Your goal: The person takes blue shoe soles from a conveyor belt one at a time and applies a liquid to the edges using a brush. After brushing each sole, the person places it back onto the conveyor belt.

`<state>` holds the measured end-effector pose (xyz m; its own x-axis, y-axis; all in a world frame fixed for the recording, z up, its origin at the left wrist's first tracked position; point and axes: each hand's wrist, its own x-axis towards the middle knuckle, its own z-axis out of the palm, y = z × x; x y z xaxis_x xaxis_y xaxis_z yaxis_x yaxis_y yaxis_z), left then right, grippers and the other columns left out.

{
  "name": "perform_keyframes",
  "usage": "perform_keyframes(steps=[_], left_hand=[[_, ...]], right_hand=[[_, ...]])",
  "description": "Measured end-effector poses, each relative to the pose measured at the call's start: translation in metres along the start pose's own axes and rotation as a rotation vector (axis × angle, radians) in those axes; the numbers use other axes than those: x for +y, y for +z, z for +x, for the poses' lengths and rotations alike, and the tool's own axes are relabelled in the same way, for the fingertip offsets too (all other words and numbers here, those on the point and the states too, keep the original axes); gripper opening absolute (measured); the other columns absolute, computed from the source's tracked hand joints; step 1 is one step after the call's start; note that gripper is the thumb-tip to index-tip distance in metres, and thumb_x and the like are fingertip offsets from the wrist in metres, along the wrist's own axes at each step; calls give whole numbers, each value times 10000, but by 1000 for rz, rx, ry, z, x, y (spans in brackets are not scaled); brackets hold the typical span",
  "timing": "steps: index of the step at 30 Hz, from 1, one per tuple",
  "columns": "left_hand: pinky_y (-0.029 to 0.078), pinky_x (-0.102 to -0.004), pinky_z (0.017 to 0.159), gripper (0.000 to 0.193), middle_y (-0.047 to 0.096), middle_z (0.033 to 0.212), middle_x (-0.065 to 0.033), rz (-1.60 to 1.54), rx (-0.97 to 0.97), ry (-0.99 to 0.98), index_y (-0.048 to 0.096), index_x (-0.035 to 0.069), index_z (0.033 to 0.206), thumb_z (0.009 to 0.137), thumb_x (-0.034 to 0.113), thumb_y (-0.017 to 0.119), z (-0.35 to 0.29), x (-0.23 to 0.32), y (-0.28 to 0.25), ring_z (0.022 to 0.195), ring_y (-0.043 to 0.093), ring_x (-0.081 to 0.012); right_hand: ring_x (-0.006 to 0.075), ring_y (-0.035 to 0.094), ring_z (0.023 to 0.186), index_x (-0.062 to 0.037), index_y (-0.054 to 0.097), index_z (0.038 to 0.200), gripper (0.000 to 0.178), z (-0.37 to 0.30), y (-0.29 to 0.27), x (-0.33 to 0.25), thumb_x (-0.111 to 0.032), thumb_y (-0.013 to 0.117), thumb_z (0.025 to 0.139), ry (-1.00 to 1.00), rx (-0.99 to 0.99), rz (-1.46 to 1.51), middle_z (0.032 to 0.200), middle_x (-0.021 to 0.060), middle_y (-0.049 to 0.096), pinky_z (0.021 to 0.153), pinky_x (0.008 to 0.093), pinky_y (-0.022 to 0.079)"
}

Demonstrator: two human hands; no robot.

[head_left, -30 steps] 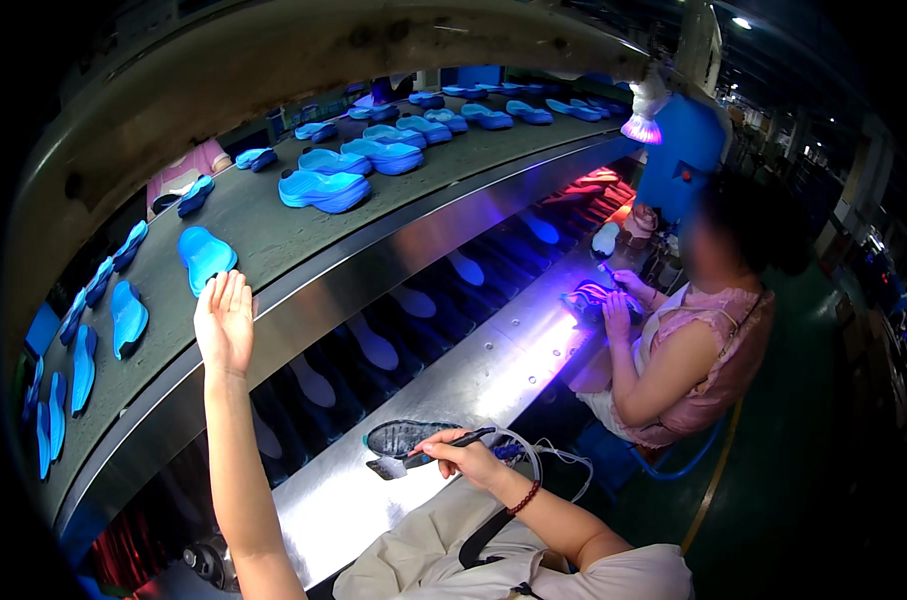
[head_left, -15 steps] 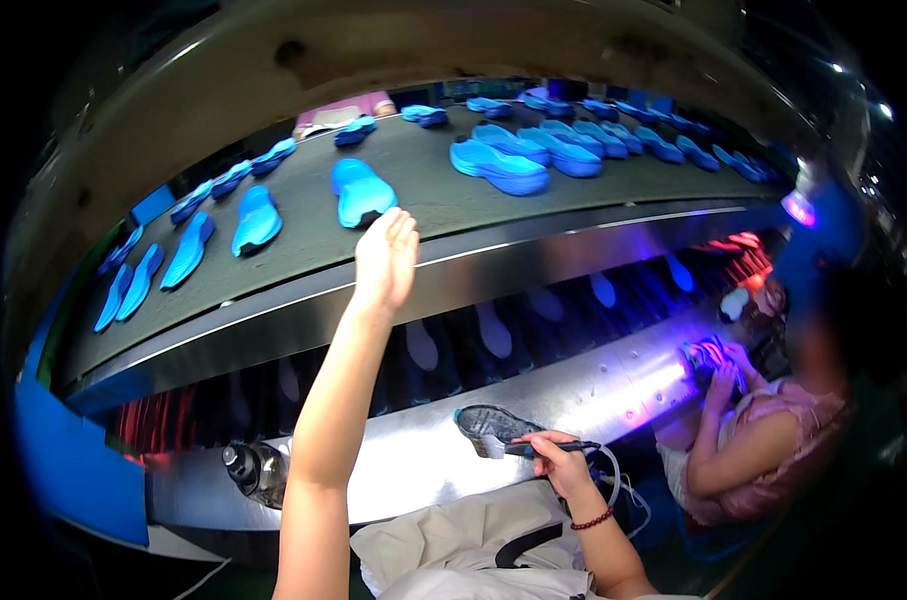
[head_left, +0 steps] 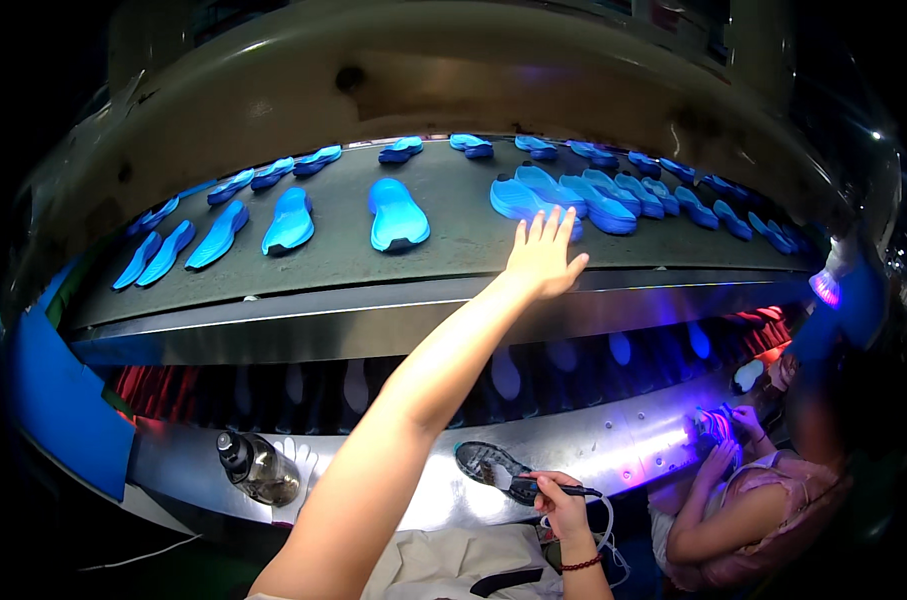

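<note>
My left hand (head_left: pixel 545 258) reaches over the upper belt with fingers spread and nothing in its grasp. Its fingertips overlap the near edge of a blue shoe sole (head_left: pixel 518 199) in a tight cluster; whether they touch it I cannot tell. Left of the hand, a single blue sole (head_left: pixel 397 212) with a black heel tip lies apart. Low down, my right hand (head_left: pixel 563 508) is closed around a black pen-like tool (head_left: pixel 579 491) with a pale cable. The tool's front end is at a dark shoe outsole (head_left: pixel 483 464) lying on the metal ledge.
More blue soles (head_left: pixel 291 220) lie along the belt (head_left: pixel 343 262). Under its metal edge, a lower row holds pale soles (head_left: pixel 505 374). On the ledge stand a dark-capped bottle (head_left: pixel 258 470) and a white glove (head_left: pixel 298 455). A co-worker (head_left: pixel 758 490) sits at right, below a lamp (head_left: pixel 826 288).
My left hand has moved right, from the single blue sole to the cluster, and its fingers have spread. My right hand still grips the tool. The view has shifted somewhat.
</note>
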<state>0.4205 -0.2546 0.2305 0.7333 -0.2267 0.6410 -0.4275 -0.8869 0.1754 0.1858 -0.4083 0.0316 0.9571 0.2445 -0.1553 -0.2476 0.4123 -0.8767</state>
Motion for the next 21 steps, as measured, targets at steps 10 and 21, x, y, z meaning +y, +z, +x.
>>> perform_keyframes(steps=[10, 21], left_hand=[[390, -372, 682, 239, 593, 743, -92, -35, 403, 71, 596, 74, 669, 769, 290, 601, -39, 6, -42, 776, 516, -266], [452, -322, 880, 627, 524, 1118, -124, -1975, -232, -710, 374, -32, 1234, 689, 71, 667, -227, -28, -103, 990, 550, -197]], right_hand=[[177, 608, 798, 78, 504, 1113, 281, -6, -12, -8, -35, 498, 855, -32, 87, 130, 1032, 166, 587, 691, 244, 502], [221, 582, 898, 52, 558, 1021, 227, -12, -17, -8, 12, 530, 799, -138, 222, 214, 1001, 169, 598, 739, 285, 470]])
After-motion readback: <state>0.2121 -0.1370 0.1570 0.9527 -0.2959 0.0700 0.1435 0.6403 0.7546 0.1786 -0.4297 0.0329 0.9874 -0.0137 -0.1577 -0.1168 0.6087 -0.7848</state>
